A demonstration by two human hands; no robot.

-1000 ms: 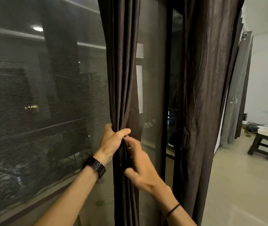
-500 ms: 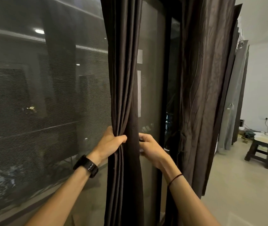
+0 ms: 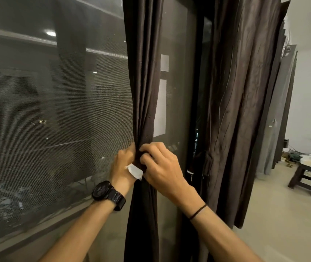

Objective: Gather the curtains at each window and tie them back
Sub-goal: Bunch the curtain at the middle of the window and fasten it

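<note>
A dark brown curtain [image 3: 143, 82] hangs gathered into a narrow bunch in front of the mesh-screened window [image 3: 47, 110]. My left hand [image 3: 122, 163], with a black watch on its wrist, grips the bunch from the left at waist height. My right hand [image 3: 160, 163] pinches a dark tie-back band [image 3: 139, 161] wrapped round the bunch. A white tab end [image 3: 135, 171] of the band sticks out between my hands. A second brown curtain [image 3: 241, 101] hangs to the right with its own band [image 3: 207, 163] round it.
A black window frame post [image 3: 198, 91] stands between the two curtains. Grey curtains [image 3: 281, 110] hang further along the wall. A dark wooden stool [image 3: 309, 178] with a white tray on it stands on the beige floor at right, cables behind it.
My right hand has come round from behind the curtain to the front of the bunch, and the band with its white tab now shows between my hands. The left hand still grips the bunch.
</note>
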